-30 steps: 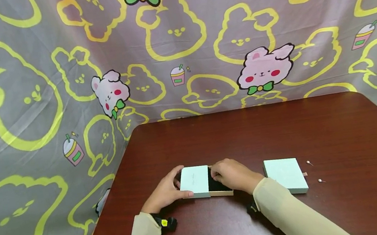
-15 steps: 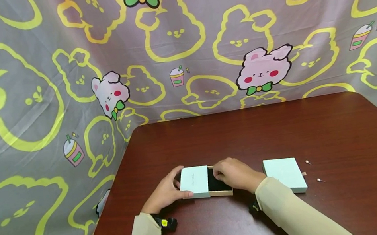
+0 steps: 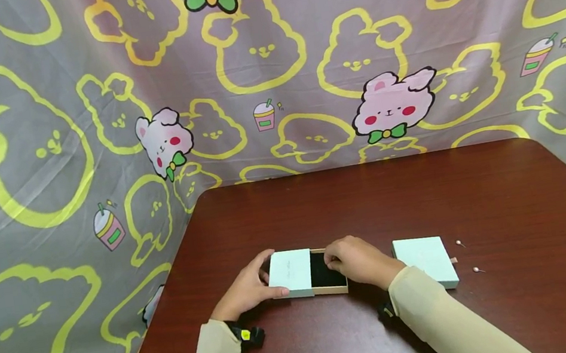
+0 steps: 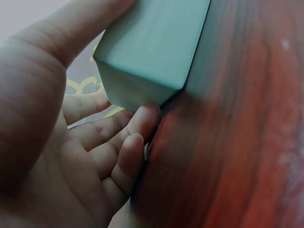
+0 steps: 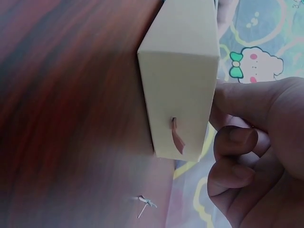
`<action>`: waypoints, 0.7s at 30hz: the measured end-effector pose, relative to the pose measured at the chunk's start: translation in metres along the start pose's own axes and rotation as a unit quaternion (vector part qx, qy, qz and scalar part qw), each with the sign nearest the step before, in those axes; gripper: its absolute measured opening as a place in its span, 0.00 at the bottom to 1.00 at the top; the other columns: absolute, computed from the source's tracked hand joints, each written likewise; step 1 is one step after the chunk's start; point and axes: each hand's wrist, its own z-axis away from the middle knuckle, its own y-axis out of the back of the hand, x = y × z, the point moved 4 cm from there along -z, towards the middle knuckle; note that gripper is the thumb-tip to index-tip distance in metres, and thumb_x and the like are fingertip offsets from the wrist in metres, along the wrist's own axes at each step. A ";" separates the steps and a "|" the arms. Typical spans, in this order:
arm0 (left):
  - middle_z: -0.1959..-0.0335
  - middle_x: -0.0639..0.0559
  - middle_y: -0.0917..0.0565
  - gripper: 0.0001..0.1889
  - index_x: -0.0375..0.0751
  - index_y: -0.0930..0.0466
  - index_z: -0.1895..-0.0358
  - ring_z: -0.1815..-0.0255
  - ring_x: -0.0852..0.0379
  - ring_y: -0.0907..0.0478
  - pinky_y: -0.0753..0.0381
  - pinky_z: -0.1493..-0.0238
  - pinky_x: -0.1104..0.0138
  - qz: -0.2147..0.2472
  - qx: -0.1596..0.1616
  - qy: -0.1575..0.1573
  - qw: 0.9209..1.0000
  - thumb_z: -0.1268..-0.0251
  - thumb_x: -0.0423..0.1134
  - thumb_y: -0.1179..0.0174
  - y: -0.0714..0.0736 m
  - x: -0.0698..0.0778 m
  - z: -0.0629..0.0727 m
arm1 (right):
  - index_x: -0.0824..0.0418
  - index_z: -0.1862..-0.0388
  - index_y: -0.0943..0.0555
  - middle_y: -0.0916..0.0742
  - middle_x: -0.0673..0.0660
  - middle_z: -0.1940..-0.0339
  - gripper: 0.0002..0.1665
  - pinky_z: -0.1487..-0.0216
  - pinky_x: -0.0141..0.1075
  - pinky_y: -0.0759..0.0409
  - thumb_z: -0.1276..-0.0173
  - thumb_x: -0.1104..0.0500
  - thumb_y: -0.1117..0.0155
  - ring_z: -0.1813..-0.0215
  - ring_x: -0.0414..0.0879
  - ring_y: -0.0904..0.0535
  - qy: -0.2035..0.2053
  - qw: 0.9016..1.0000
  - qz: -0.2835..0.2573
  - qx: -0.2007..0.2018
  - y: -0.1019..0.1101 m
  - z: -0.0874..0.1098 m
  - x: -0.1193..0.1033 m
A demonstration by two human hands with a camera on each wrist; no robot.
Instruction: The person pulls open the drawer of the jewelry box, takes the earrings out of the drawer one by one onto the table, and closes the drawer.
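A pale mint sleeve box (image 3: 290, 275) lies on the table, its cream drawer (image 3: 330, 290) partly pulled out to the right. My left hand (image 3: 246, 287) grips the sleeve, thumb along the near edge and fingers behind the left end. Curled over the drawer, my right hand (image 3: 357, 259) has thumb and index fingertips at the black lining (image 3: 324, 276); I cannot tell what they pinch. The right wrist view shows the drawer's end wall (image 5: 178, 102) with a small ribbon tab (image 5: 177, 135). Beyond it lies a small pin-backed piece, likely an earring (image 5: 145, 201).
A second mint box (image 3: 425, 262), with a pink tab at its right side, stands right of my right forearm. Two pearl pin earrings (image 3: 458, 243) lie to its right on the brown table (image 3: 373, 200). A patterned cloth (image 3: 255, 54) hangs behind and at both sides.
My right hand has shifted slightly right over the drawer, baring more of the black lining. The left hand still grips the sleeve, and the view has turned slightly.
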 end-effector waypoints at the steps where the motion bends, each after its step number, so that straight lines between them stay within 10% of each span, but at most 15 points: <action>1: 0.61 0.51 0.24 0.54 0.46 0.41 0.27 0.66 0.54 0.25 0.23 0.69 0.61 0.000 0.000 0.001 1.000 0.59 0.55 0.21 0.000 0.000 0.000 | 0.51 0.69 0.17 0.18 0.40 0.71 0.06 0.64 0.34 0.24 0.34 0.62 0.32 0.68 0.34 0.24 0.000 1.000 0.000 0.001 0.000 0.000 0.000; 21: 0.60 0.51 0.24 0.53 0.46 0.40 0.27 0.66 0.53 0.26 0.24 0.68 0.60 -0.001 0.001 0.006 1.000 0.58 0.54 0.21 0.000 0.001 0.000 | 0.53 0.72 0.18 0.17 0.42 0.72 0.08 0.64 0.37 0.24 0.38 0.65 0.30 0.68 0.36 0.23 0.012 1.000 0.006 0.024 0.006 0.009 0.003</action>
